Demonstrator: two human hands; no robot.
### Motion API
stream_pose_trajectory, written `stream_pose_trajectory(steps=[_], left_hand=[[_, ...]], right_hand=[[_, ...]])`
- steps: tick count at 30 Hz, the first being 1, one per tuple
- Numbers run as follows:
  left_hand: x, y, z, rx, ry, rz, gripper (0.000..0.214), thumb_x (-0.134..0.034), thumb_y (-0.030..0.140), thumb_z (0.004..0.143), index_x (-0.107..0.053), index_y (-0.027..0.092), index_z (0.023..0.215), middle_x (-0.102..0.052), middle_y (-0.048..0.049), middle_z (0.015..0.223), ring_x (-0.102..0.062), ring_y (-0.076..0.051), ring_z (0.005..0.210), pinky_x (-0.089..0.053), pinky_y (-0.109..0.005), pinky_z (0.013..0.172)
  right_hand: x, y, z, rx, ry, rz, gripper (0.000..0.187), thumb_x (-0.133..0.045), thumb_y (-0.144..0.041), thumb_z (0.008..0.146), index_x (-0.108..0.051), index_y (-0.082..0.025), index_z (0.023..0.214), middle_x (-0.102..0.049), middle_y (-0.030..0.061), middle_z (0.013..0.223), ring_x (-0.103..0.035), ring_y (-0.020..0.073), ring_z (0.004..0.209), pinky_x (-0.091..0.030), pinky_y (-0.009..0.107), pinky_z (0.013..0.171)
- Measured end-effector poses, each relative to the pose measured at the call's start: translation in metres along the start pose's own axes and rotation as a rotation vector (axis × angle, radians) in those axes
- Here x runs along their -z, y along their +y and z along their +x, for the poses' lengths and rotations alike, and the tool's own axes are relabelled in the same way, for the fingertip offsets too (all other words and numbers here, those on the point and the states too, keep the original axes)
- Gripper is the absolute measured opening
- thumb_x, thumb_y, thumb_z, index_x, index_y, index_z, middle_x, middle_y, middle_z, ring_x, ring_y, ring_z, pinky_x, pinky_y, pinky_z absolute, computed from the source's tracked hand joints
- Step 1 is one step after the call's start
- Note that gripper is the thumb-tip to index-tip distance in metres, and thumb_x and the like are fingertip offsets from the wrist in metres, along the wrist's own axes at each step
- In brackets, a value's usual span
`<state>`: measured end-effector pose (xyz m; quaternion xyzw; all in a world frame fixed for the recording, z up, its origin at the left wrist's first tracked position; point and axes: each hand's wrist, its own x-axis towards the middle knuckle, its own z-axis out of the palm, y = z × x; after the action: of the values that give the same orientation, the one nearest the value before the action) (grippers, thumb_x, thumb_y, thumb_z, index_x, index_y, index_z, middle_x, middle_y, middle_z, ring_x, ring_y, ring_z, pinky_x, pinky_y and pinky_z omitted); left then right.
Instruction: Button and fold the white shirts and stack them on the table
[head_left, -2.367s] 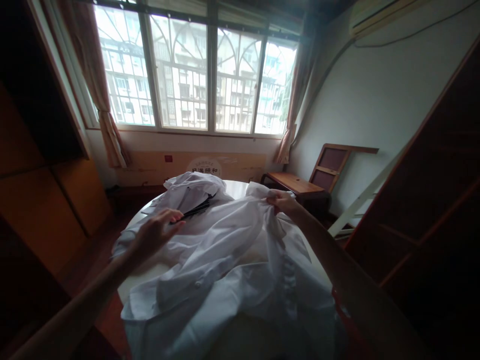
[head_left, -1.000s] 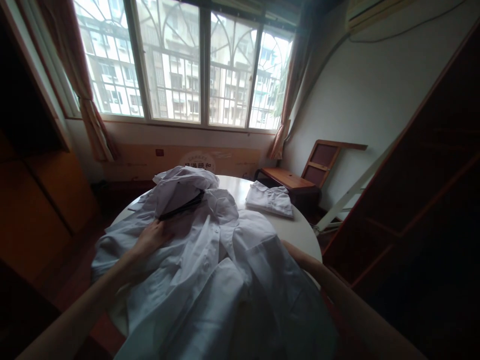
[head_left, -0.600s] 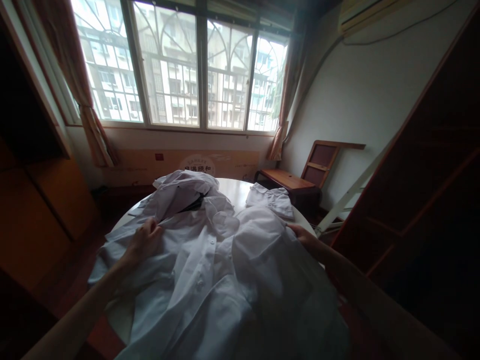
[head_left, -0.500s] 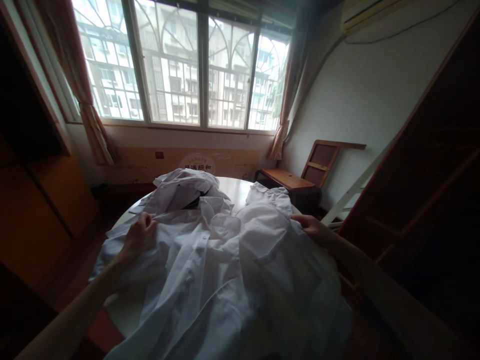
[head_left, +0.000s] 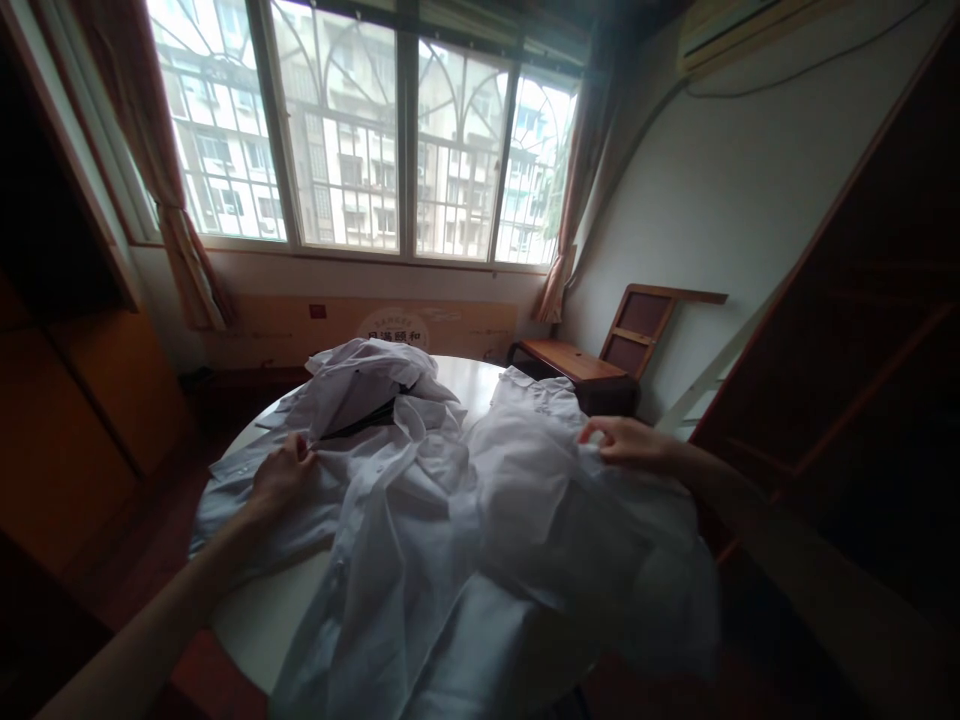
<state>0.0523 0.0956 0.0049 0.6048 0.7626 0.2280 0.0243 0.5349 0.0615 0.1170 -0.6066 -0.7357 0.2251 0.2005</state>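
Since the first frame, the right hand [head_left: 628, 444] has shifted outward to the right, drawing fabric with it, so that the two hands are now farther apart and a folded white garment [head_left: 537, 394] shows beyond the cloth. Both are clamped on one white shirt [head_left: 420, 530]: the right pinches an edge between thumb and fingers, raised near the table's right side, while the left hand [head_left: 285, 477] is curled on the fabric at the other side. Spread between them, the shirt lies loosely creased across the round white table [head_left: 266, 615], its lower part falling toward the near edge and its right part hanging in a blur. Beyond the left hand, a rumpled pile of white clothes [head_left: 356, 362] sits on the table, with a black, strip-like thing [head_left: 366, 420] just below its folds; what that is cannot be told. A barred window [head_left: 341, 150] stands behind.
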Motion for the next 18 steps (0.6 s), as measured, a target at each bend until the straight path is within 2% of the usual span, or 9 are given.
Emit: stream_pose_trajectory(steps=[2,3,5,7,11,14,16,18], left_hand=[[-0.008,-0.001,0.0,-0.056,0.04,0.025,0.017,-0.041,0.032,0.077,-0.049,0.018,0.083,-0.062,-0.0085,0.078,-0.06,-0.024,0.075,-0.042,-0.031,0.063],[-0.012,0.0,0.0,-0.099,0.104,0.029,0.018,-0.043,0.03,0.076,-0.05,0.017,0.085,-0.062,-0.0101,0.084,-0.06,-0.025,0.082,-0.043,-0.033,0.069],[-0.016,0.004,-0.001,-0.212,0.245,-0.013,0.021,-0.045,0.027,0.074,-0.05,0.016,0.092,-0.059,-0.0121,0.097,-0.056,-0.027,0.095,-0.042,-0.037,0.083],[-0.016,0.015,-0.006,-0.343,0.296,-0.131,0.023,-0.044,0.025,0.076,-0.05,0.017,0.097,-0.058,-0.0114,0.102,-0.053,-0.026,0.1,-0.04,-0.039,0.089],[-0.012,0.058,-0.025,-0.602,0.156,-0.371,0.027,-0.044,0.029,0.081,-0.049,0.019,0.105,-0.058,-0.0087,0.102,-0.056,-0.022,0.093,-0.044,-0.037,0.084],[-0.017,0.097,-0.042,-0.789,-0.027,-0.449,0.048,-0.054,0.032,0.078,-0.039,0.021,0.122,-0.056,-0.0079,0.108,-0.058,-0.018,0.086,-0.047,-0.035,0.079],[-0.023,0.119,-0.051,-0.893,-0.148,-0.468,0.065,-0.061,0.031,0.074,-0.029,0.023,0.13,-0.052,-0.0094,0.117,-0.058,-0.017,0.084,-0.048,-0.034,0.078],[-0.029,0.135,-0.058,-0.959,-0.265,-0.43,0.063,-0.062,0.026,0.072,-0.033,0.024,0.129,-0.053,-0.0086,0.117,-0.058,-0.017,0.084,-0.047,-0.032,0.078]], right_hand=[[-0.023,0.005,0.003,0.036,-0.149,0.049,0.016,-0.059,-0.023,0.061,-0.066,-0.019,0.075,-0.064,0.0005,0.062,-0.059,0.0186,0.062,-0.048,0.029,0.06],[-0.035,0.008,0.005,0.082,-0.164,0.092,0.016,-0.058,-0.023,0.062,-0.066,-0.019,0.075,-0.066,0.0023,0.069,-0.061,0.0218,0.072,-0.048,0.032,0.069],[-0.056,0.014,0.007,0.122,-0.118,0.198,0.021,-0.054,-0.028,0.065,-0.068,-0.019,0.078,-0.068,0.0059,0.08,-0.06,0.0262,0.086,-0.046,0.037,0.081],[-0.069,0.017,0.009,0.133,-0.095,0.298,0.027,-0.052,-0.032,0.067,-0.069,-0.018,0.083,-0.069,0.0086,0.087,-0.059,0.0281,0.092,-0.045,0.038,0.085],[-0.073,0.017,0.016,0.234,-0.139,0.441,0.034,-0.059,-0.035,0.064,-0.068,-0.017,0.092,-0.068,0.0091,0.096,-0.058,0.0288,0.098,-0.045,0.037,0.087],[-0.072,0.015,0.022,0.284,-0.142,0.496,0.04,-0.06,-0.037,0.064,-0.067,-0.015,0.096,-0.069,0.0093,0.094,-0.06,0.0285,0.095,-0.047,0.037,0.083],[-0.073,0.014,0.023,0.293,-0.118,0.457,0.037,-0.058,-0.037,0.066,-0.067,-0.014,0.094,-0.07,0.0095,0.09,-0.062,0.0274,0.089,-0.049,0.036,0.078],[-0.072,0.012,0.021,0.295,-0.054,0.331,0.031,-0.053,-0.034,0.069,-0.068,-0.015,0.089,-0.071,0.0096,0.085,-0.063,0.0263,0.083,-0.049,0.034,0.074]])
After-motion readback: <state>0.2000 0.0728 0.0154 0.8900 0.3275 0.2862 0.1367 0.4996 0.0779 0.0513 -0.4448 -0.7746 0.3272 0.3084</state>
